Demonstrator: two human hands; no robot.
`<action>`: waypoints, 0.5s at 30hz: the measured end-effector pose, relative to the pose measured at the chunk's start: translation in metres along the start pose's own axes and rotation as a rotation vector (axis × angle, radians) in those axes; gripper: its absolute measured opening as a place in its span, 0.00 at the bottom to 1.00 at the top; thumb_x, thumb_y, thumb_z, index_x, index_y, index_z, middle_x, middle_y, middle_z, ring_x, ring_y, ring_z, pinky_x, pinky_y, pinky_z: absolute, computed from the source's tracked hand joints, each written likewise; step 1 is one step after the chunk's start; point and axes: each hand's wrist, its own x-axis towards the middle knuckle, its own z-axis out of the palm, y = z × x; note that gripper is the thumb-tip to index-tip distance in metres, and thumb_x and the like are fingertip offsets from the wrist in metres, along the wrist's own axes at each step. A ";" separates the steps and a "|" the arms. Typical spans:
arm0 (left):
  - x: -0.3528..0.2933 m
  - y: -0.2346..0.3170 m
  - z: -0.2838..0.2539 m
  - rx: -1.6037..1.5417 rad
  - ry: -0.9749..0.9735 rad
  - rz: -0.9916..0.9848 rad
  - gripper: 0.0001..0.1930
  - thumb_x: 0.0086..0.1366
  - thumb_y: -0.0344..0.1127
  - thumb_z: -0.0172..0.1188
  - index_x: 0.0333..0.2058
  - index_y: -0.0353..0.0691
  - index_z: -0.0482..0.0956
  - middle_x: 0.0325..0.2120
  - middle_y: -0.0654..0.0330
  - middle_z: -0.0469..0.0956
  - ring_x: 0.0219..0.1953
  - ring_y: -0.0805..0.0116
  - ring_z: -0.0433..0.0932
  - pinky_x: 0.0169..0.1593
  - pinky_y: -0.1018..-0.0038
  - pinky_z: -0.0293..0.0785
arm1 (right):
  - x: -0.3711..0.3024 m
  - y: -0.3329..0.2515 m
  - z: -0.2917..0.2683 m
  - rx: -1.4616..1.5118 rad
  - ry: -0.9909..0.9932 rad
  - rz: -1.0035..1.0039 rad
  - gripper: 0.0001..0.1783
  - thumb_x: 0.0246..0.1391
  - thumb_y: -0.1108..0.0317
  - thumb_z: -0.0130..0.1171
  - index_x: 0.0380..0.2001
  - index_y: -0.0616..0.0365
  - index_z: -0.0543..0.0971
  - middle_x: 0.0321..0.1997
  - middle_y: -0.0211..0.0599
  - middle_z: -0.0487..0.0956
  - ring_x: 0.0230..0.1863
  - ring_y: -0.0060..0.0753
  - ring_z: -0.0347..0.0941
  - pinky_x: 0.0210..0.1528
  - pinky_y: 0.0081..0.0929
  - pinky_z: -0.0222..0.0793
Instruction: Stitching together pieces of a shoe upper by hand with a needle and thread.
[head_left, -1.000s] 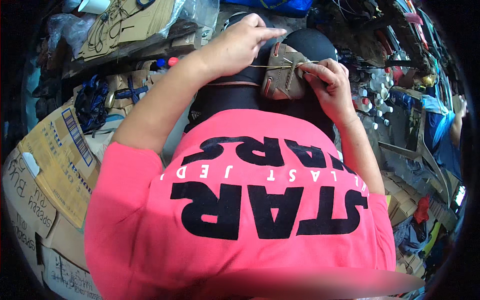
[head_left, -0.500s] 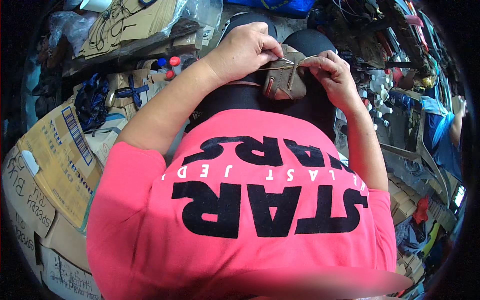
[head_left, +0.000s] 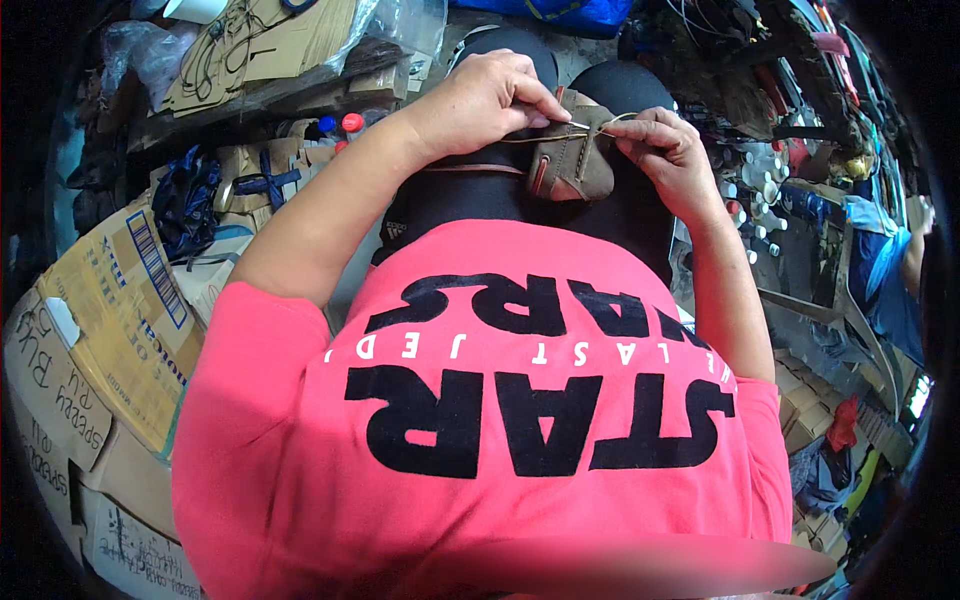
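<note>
Now, in the head view, the left hand (head_left: pixel 490 102) has been brought in to the brown leather shoe (head_left: pixel 590 182), its fingertips closed on a slim pale needle-like tool (head_left: pixel 578 125). Cord (head_left: pixel 622 116) appears pinched by the right hand's (head_left: pixel 672 150) thumb and forefinger. Between both sets of fingers the shoe is held, so both hands are judged to be engaged at one spot.

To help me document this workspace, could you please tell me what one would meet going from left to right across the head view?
Yellow-brown cardboard box, blue bottle cap, red bottle cap, left hand, brown stitched shoe, right hand, white plastic bottles, blue cloth.
</note>
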 end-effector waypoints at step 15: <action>0.002 0.005 0.032 0.231 0.192 -0.051 0.09 0.49 0.38 0.69 0.30 0.48 0.81 0.23 0.68 0.79 0.33 0.68 0.76 0.42 0.69 0.65 | 0.001 -0.005 0.024 -0.173 0.141 0.103 0.08 0.47 0.65 0.69 0.33 0.49 0.86 0.30 0.26 0.83 0.33 0.20 0.75 0.42 0.25 0.64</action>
